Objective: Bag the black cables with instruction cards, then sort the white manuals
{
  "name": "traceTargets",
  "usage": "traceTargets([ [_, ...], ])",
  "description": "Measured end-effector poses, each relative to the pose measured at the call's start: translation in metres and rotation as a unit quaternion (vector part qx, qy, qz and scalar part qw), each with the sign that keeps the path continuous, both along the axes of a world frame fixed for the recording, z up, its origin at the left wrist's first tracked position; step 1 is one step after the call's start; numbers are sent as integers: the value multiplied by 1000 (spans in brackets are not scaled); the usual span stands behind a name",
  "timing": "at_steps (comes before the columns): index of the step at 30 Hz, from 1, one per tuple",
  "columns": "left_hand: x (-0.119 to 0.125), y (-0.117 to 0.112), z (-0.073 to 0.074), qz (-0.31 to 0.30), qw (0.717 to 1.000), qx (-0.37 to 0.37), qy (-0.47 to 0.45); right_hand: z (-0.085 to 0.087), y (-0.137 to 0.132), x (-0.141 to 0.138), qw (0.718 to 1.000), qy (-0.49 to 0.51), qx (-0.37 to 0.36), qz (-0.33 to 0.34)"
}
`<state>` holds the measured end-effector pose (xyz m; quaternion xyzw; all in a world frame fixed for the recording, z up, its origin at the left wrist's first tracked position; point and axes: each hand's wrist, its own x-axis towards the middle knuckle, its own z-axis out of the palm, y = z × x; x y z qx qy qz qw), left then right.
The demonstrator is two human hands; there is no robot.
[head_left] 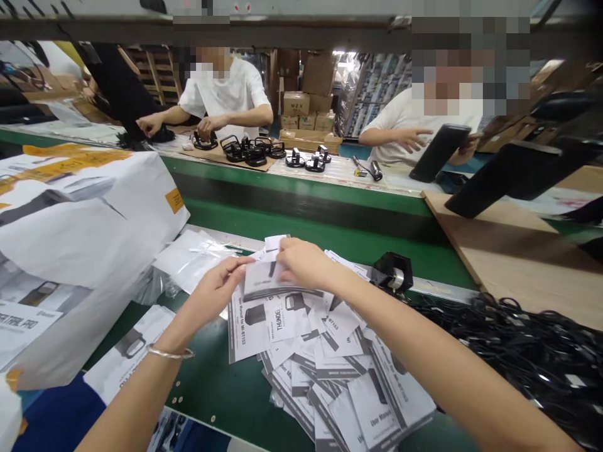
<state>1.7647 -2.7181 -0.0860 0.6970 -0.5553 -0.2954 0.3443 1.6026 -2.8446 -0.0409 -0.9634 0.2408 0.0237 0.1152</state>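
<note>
My left hand [217, 290] is closed in a pinch on the upper left corner of a small printed user manual [260, 280]. At the manual's top edge, the curled fingers of my right hand [306, 263] grip it too; their tips are partly hidden. The manual is held above a spread of loose grey-and-white user manuals [377, 408]. One larger sheet [249, 336] lies just beneath it, printed "User Manual". Clear plastic bags [195, 258] lie beyond my left hand. More printed leaflets [134, 345] rest beside my left forearm.
A large white printed bag [103, 232] stands at left. Tangled black cables [504, 345] and a black holder [393, 273] lie right. Across the green belt [292, 213], one person handles black frames [254, 152]; another holds a dark box-shaped device [440, 150]. A wooden board [509, 245] slopes nearby.
</note>
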Motion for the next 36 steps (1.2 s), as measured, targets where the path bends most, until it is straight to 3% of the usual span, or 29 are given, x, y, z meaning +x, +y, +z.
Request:
traceTargets([
  [3, 13, 8, -11, 2, 997, 19, -80, 5, -19, -32, 995, -13, 44, -93],
  [6, 18, 8, -29, -30, 990, 55, -127, 3, -26, -66, 954, -44, 232, -183],
  [8, 19, 4, -36, -34, 987, 65, -141, -3, -20, -78, 927, -44, 319, -192],
  [11, 21, 2, -36, -35, 989, 74, -127, -12, 6, -74, 922, -47, 351, -155],
  [14, 21, 14, -27, -44, 994, 77, -64, -19, 44, -50, 940, -97, 316, -88],
  [16, 19, 33, -22, -49, 996, 76, -12, -23, 70, -32, 955, -122, 266, -54],
  [18, 16, 58, -21, -54, 991, 94, 72, -25, 94, -21, 965, -85, 245, -34],
  [20, 13, 82, -24, -64, 959, 149, 231, -26, 110, -22, 977, -47, 205, 21],
  [22, 11, 96, -29, -68, 938, 176, 290, -29, 118, -33, 986, -37, 132, 96],
  [24, 10, 98, -33, -42, 954, 172, 242, -33, 118, -50, 990, -37, 70, 118],
  [28, -3, 79, -24, 33, 986, 119, 115, -36, 111, -79, 999, -2, 18, 52],
  [32, -40, 68, -6, -37, 993, 72, 87, -17, 109, -89, 995, -58, -60, 47],
  [34, -60, 65, -10, -63, 993, 49, 89, -8, 108, -93, 991, -86, -92, 41],
  [36, -75, 62, -24, -10, 992, 0, 123, -10, 104, -102, 989, -122, -87, 8],
])
